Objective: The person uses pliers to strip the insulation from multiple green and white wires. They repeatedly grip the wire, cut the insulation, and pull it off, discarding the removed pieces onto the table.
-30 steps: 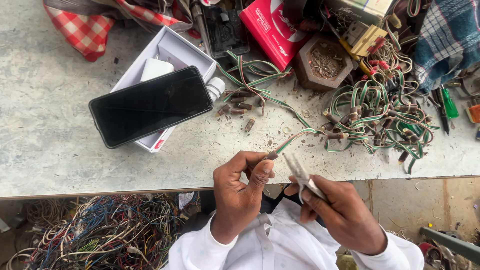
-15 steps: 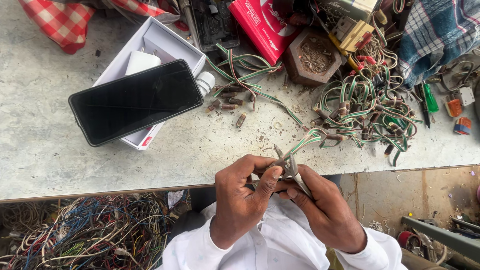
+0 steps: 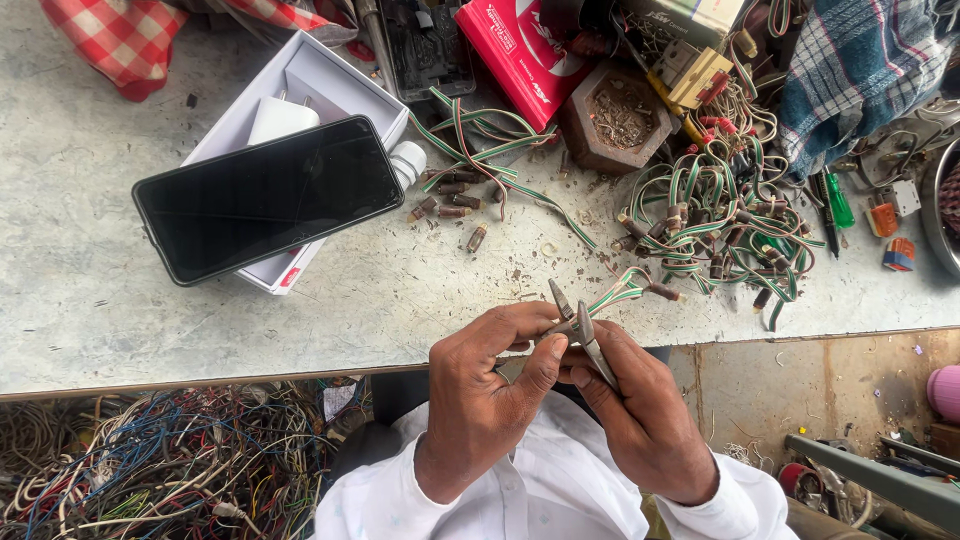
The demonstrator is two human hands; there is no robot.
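My right hand [image 3: 640, 410] grips a small pair of metal cutting pliers [image 3: 575, 328] at the table's front edge, jaws pointing up and away. My left hand [image 3: 490, 385] meets it there, thumb and fingers pinched around a thin wire end at the jaws. A green, white and red wire [image 3: 625, 290] runs from the jaws up to a tangled bundle of the same wires with small brown holders [image 3: 720, 215] on the table.
A black phone [image 3: 268, 197] lies on an open white box [image 3: 330, 85] with a white charger. A red box [image 3: 520, 50], a brown hexagonal dish of bits [image 3: 618, 115], loose brown holders [image 3: 450, 195], checked cloths and a floor pile of coloured wires [image 3: 160, 465] surround me.
Both hands have come together at the table edge. The left hand has closed in on the pliers' jaws and the wire end, and the view has shifted slightly down.
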